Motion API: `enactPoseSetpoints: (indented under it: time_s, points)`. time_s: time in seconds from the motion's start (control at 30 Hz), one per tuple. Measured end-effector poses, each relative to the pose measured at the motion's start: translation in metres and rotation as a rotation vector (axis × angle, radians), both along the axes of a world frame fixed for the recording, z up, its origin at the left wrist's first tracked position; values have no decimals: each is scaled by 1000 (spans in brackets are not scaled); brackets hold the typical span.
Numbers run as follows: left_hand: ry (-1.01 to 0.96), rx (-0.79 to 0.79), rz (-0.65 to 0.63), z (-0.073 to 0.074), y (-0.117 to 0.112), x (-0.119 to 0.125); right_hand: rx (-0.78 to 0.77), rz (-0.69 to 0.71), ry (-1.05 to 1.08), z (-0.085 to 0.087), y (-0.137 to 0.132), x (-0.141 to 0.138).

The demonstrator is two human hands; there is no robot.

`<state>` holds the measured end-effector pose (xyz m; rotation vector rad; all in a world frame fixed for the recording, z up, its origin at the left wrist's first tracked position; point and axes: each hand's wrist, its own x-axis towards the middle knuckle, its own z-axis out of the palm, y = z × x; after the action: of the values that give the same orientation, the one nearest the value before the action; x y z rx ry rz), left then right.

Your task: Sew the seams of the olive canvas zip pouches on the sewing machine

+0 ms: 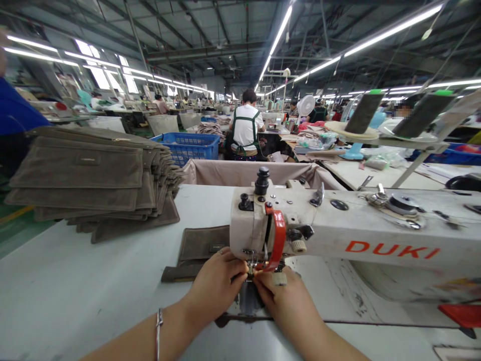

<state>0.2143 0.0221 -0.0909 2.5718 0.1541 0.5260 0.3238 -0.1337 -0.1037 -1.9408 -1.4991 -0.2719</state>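
Note:
The white sewing machine (293, 225) stands before me, with a red curved guard (277, 239) at its head. A dark brown waxed-looking fabric piece (205, 240) with a small label lies flat to the left of the needle area, its near part folded over. My left hand (221, 276) rests over its edge, thumb and fingers pinched together beside the presser foot. From the other side my right hand (285, 291) reaches under the guard, its fingers closed close to the left fingertips. What the right fingertips grip is hidden at the needle.
A tall stack of brown fabric pieces (86, 175) is on the table's left. Behind the table are a pink cloth-lined bin (225, 173) and a blue basket (191, 148). Thread cones (364, 113) stand at the right. A co-worker (246, 125) sits farther ahead.

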Motion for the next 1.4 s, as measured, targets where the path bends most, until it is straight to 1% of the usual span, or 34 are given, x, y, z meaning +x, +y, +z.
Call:
enactPoseSetpoints:
  time_s: [0.23,0.47,0.57,0.67,0.73,0.77,0.8,0.83,0.9,0.97,1.0,1.03,1.07,1.1,1.13,1.17,1.2,1.23,1.27,1.3,1.33,1.37,1.4]
  points:
    - [14,-30,-21,2,-1,-3,-6,23,35,-5,-2,-2]
    - [61,-39,-17,0,3,-1,-27,25,79,-7,-1,0]
    - [100,-41,-36,5,5,-3,-35,33,99,-3,-3,0]
    - [159,-40,-59,19,2,-20,-46,65,115,5,-10,-3]
    - [222,-48,-72,27,-4,-41,-57,119,123,14,-17,-7]
    - [265,-47,-80,28,-7,-53,-69,160,130,18,-21,-10]
    - [308,-32,-87,27,-11,-65,-88,207,138,22,-24,-12]
    - [340,0,-95,22,-15,-76,-114,255,147,26,-27,-16]
    - [352,115,-104,3,-23,-96,-181,343,162,30,-29,-23]
    - [265,247,-122,-20,-29,-112,-250,409,176,31,-28,-33]
    - [192,292,-143,-28,-32,-118,-271,437,186,31,-27,-38]
    - [115,302,-183,-32,-33,-124,-280,460,199,30,-25,-44]
    - [54,266,-224,-30,-34,-128,-276,478,216,30,-24,-49]
    - [19,185,-253,-22,-34,-132,-255,491,238,31,-23,-54]
    - [20,62,-259,-8,-33,-134,-219,499,267,32,-23,-58]
    - [63,-96,-209,10,-32,-136,-176,500,308,35,-23,-62]
    - [121,-256,-117,31,-32,-137,-136,493,364,38,-23,-65]
    - [165,-405,1,51,-31,-138,-106,484,435,42,-24,-66]
    - [204,-568,104,70,-32,-138,-82,468,513,47,-26,-68]
    - [223,-733,179,85,-33,-138,-64,444,589,51,-27,-68]
    - [227,-879,234,96,-35,-137,-58,416,654,54,-29,-69]
    - [219,-1004,265,103,-37,-136,-68,398,704,57,-31,-69]
    - [203,-1097,280,106,-39,-136,-85,385,738,59,-33,-69]
